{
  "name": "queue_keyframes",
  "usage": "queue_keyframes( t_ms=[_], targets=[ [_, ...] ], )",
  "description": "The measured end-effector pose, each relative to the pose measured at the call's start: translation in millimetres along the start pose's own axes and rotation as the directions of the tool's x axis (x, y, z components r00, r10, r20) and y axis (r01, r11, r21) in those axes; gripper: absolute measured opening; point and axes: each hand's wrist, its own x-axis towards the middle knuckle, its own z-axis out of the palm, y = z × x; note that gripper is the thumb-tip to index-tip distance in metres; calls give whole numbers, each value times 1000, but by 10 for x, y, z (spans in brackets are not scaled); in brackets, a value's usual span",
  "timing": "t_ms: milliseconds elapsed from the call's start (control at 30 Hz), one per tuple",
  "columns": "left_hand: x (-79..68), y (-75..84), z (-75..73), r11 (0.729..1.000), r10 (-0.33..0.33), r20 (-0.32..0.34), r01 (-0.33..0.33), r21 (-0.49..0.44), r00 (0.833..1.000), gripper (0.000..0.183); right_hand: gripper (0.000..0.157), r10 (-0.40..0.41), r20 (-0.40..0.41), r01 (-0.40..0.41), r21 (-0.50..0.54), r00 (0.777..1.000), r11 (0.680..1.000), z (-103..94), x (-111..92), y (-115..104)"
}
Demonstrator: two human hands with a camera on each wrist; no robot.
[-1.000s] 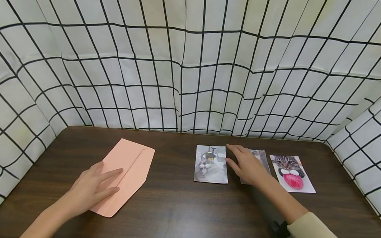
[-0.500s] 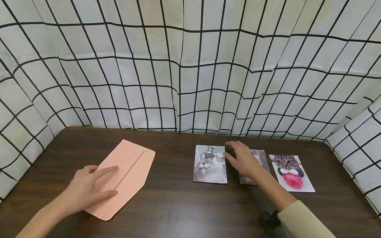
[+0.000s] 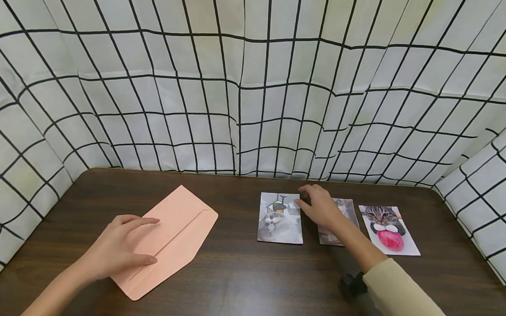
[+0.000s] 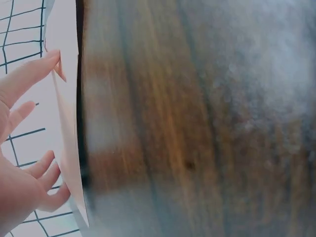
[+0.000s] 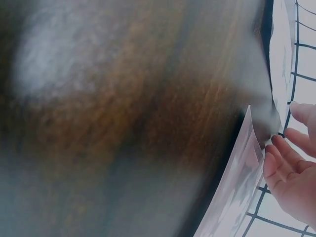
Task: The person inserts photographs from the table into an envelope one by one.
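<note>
A pink envelope (image 3: 178, 228) lies slantwise on the left of the brown table. My left hand (image 3: 124, 244) rests on its near left part, thumb and fingers spread apart; in the left wrist view the thumb and fingertips touch the envelope (image 4: 67, 116). At the right, three cat picture cards lie in a row. My right hand (image 3: 321, 209) hovers over the middle card (image 3: 348, 211), hiding part of it. Its loosely bent fingertips are right at the right edge of the grey-white card (image 3: 279, 224). The right wrist view has these fingers (image 5: 284, 165) beside the card edges, nothing gripped.
The third card (image 3: 386, 232), a tabby cat with a pink shape, lies furthest right. Behind and beside the table (image 3: 246, 282) hangs a white curtain (image 3: 256, 101) with black grid lines. A black wrist device (image 3: 352, 285) shows under the right sleeve.
The envelope has turned clockwise, its far end shifting right under my left hand. My right hand has drawn slightly left and back, its fingers more bent. The cards stay in place.
</note>
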Motion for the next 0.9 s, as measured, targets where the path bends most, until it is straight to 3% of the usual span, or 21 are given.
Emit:
queue_keyframes(
  t_ms=[533, 900],
  targets=[
    [-49, 55, 65, 986, 144, -34, -141, 89, 989, 78, 36, 57, 51, -57, 14, 997, 998, 6, 105, -11],
    [-62, 112, 39, 971, 172, -25, -165, 174, 985, 70, 28, 69, 60, -70, 22, 996, 997, -5, 118, -29]
  ],
)
